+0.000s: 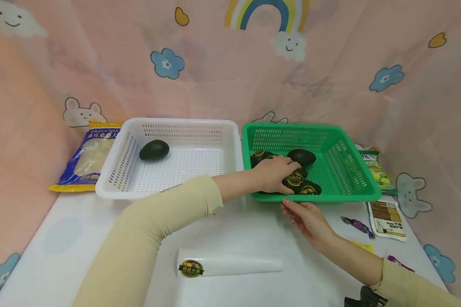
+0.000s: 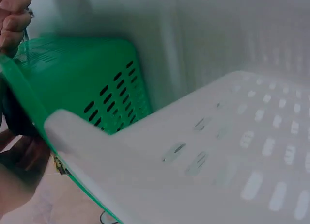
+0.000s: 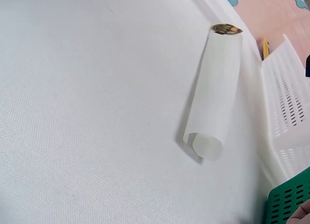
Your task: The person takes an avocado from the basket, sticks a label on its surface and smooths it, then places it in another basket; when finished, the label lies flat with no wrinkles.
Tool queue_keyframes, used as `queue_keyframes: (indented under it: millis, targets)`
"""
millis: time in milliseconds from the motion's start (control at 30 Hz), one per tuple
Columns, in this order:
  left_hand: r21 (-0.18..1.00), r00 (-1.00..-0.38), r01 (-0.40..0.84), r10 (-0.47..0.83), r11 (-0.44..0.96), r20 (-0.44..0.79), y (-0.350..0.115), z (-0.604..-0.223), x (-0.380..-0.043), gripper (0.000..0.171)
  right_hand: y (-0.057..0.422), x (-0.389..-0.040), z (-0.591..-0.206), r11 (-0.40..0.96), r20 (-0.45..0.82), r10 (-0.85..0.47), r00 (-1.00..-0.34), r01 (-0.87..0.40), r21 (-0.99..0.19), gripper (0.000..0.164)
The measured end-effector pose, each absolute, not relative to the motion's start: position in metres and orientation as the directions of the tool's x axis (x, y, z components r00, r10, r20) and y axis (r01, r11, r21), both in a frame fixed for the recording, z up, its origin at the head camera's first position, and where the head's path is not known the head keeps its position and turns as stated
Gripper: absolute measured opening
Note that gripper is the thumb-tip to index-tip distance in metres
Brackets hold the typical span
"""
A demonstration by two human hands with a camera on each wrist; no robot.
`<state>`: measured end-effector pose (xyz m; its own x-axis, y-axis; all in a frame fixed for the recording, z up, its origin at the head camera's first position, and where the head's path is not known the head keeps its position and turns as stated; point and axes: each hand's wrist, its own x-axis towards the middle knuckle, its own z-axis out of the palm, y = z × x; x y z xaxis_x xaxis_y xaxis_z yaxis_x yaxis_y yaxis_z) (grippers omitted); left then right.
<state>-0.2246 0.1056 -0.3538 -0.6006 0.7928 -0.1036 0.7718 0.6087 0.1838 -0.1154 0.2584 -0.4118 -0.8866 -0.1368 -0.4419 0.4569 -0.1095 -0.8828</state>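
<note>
My left hand (image 1: 274, 174) reaches into the green basket (image 1: 353, 198), its thumb and fingers around a dark green avocado (image 1: 295, 180) with a round gold-and-black label. Other labelled avocados (image 1: 310, 189) lie close by, partly hidden by the hand. Just beyond the fingers is an avocado (image 1: 301, 157) with no label showing. At the basket's front rim, my right hand (image 1: 311, 224) hangs with loosely bent fingers and nothing visible in them. One plain avocado (image 1: 154, 150) sits in the white basket (image 1: 169, 123). A curled white sheet (image 1: 238, 261) bearing one round label (image 1: 191, 268) lies in front.
Left of the white basket leans a blue-and-yellow pasta bag (image 1: 94, 157). On the right are a green packet (image 1: 378, 168), a brown-and-white packet (image 1: 388, 219) and a purple wrapped sweet (image 1: 358, 226). A patterned pink cloth (image 1: 215, 89) hangs behind the baskets.
</note>
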Motion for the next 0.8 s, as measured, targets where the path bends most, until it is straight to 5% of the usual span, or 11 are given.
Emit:
queue_keyframes:
  millis: [167, 367, 500, 633, 800]
  targets:
    - [0.238, -0.614, 0.753, 0.785, 0.613, -0.078, 0.092, -0.352, -0.22, 0.074, 0.255, -0.118, -0.412, -0.097, -0.445, -0.122, -0.887, 0.456, -0.884, 0.021]
    - [0.648, -0.59, 0.661, 0.796, 0.378, 0.137, 0.047, -0.353, -0.184, 0.027, 0.252, -0.117, -0.413, -0.115, -0.442, -0.098, -0.892, 0.451, -0.885, 0.022]
    - [0.935, -0.67, 0.248, 0.742, 0.253, -0.023, 0.001, -0.377, -0.142, 0.021, 0.25, -0.115, -0.413, -0.151, -0.451, -0.072, -0.889, 0.457, -0.877, 0.024]
    - [0.958, -0.777, -0.261, 0.563, 0.119, -0.281, -0.052, -0.409, -0.114, 0.04, 0.247, -0.112, -0.412, -0.182, -0.48, -0.059, -0.875, 0.482, -0.857, 0.029]
    - [0.908, -0.872, -0.408, 0.335, -0.096, -0.356, -0.104, -0.432, -0.104, 0.057, 0.232, -0.104, -0.407, -0.117, -0.528, -0.19, -0.828, 0.553, -0.825, 0.032]
